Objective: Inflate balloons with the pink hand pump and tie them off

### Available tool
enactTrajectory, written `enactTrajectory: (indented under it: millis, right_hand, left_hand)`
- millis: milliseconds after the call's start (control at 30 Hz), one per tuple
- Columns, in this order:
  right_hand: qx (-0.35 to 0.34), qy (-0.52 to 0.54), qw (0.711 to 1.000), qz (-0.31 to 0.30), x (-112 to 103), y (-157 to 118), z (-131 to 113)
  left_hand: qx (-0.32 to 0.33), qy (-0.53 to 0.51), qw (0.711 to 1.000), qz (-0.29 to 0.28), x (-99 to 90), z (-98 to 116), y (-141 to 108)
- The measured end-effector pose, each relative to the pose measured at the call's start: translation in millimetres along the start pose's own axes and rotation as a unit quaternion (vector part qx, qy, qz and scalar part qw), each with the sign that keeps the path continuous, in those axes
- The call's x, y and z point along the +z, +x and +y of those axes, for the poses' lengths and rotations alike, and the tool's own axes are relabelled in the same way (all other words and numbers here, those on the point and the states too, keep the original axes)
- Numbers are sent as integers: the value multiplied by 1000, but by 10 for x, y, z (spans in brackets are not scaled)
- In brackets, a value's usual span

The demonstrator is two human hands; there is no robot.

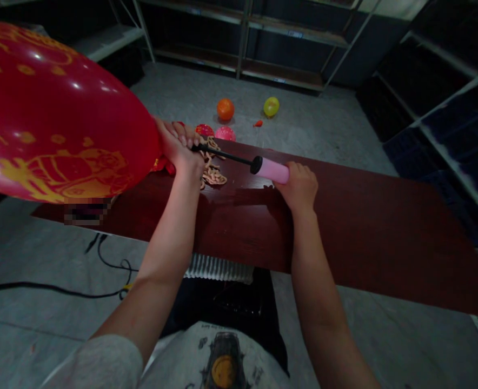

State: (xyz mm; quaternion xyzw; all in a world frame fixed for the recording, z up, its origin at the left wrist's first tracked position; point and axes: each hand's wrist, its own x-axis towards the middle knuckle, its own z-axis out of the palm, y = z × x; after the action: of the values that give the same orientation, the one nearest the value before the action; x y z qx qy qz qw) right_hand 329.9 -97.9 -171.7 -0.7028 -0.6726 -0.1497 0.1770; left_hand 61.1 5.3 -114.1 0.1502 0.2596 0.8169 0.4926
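Observation:
A big red balloon (pixel 72 113) with yellow printed figures swells at the left. My left hand (pixel 181 143) is closed around the balloon's neck end, together with the black end of a hand pump. The neck itself is hidden by my fingers. From there the pump's thin black rod runs right into its pink barrel (pixel 272 169). My right hand (pixel 299 185) is wrapped around the barrel's right end, above the table. Beige, twisted balloons (pixel 213 175) lie heaped on the table beside my left hand.
The dark red table (pixel 385 227) stretches across in front of me. Orange (pixel 225 109) and yellow (pixel 271 107) balloons rest on the floor beyond it, near a small limp orange one (pixel 257 123). Metal shelves (pixel 243 65) stand behind. A black cable (pixel 52 289) lies at left.

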Motion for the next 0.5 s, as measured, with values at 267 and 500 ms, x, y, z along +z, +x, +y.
enactTrajectory:
  millis: [267, 500]
  right_hand:
    - [-35, 5, 999, -22, -56, 15, -366]
    - [-43, 22, 997, -58, 36, 12, -680]
  left_hand:
    - [30, -14, 998, -56, 29, -162, -147]
    - [-13, -49, 994, -95, 51, -493, -291]
